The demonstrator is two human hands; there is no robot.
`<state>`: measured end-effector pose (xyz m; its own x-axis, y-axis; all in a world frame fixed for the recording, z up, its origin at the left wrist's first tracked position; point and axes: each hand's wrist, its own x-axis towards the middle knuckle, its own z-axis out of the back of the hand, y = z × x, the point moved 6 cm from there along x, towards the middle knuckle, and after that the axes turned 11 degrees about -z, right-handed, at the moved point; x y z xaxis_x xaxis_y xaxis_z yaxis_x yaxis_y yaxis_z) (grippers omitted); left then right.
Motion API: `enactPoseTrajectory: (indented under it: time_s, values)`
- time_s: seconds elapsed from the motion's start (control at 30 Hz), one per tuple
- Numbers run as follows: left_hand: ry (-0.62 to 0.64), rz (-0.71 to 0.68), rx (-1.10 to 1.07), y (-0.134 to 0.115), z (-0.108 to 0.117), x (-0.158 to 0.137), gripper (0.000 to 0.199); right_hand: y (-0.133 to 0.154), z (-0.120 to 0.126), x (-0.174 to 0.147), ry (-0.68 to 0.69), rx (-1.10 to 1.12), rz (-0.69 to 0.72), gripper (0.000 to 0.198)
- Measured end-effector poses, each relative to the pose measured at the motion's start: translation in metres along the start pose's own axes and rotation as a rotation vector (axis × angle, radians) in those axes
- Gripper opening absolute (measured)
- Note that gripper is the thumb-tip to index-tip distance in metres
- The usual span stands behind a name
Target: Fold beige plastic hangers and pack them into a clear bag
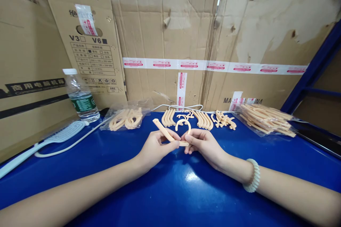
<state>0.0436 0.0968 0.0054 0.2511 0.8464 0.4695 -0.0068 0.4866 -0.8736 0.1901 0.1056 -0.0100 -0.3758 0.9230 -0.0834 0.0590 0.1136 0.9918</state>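
Observation:
My left hand [157, 149] pinches a beige curved plastic strip [163, 130] with a small hole at its upper end; it looks like the arm of a folding hanger. Between the thumb and fingers of my right hand [204, 145] is a beige hook-shaped piece [185, 122], its curve rising above the fingertips. The two pieces meet between my hands, just above the blue table [191, 191]. Fingers cover the meeting spot, so I cannot tell whether they are joined. Behind my hands lie several loose strips [168, 117], more strips [204, 120] and small hooked pieces [225, 120].
Clear bags of beige pieces lie at the back left [125, 118] and back right [266, 117]. A water bottle [82, 101] and a pale blue hairbrush [58, 134] are at left, beside a white cable [77, 144]. Cardboard [165, 35] walls the back.

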Motion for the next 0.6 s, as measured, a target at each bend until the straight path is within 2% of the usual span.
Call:
enactPoseTrajectory:
  time_s: [0.13,0.33,0.53,0.6]
  values:
    - [-0.097,0.059,-0.072,0.003,0.007,0.001,0.025,0.002,0.003,-0.001,-0.037,-0.002,0.018,0.033]
    - [-0.108,0.110,-0.144,0.008,0.010,0.003,0.035,0.000,0.001,0.000,0.018,0.028,0.010,0.032]
    - [0.028,0.227,-0.257,0.013,-0.005,-0.003,0.061,-0.001,-0.005,-0.003,0.047,-0.005,0.013,0.037]
    - [0.056,0.245,-0.270,0.013,-0.008,-0.005,0.062,0.000,-0.006,-0.002,0.037,-0.023,0.021,0.039]
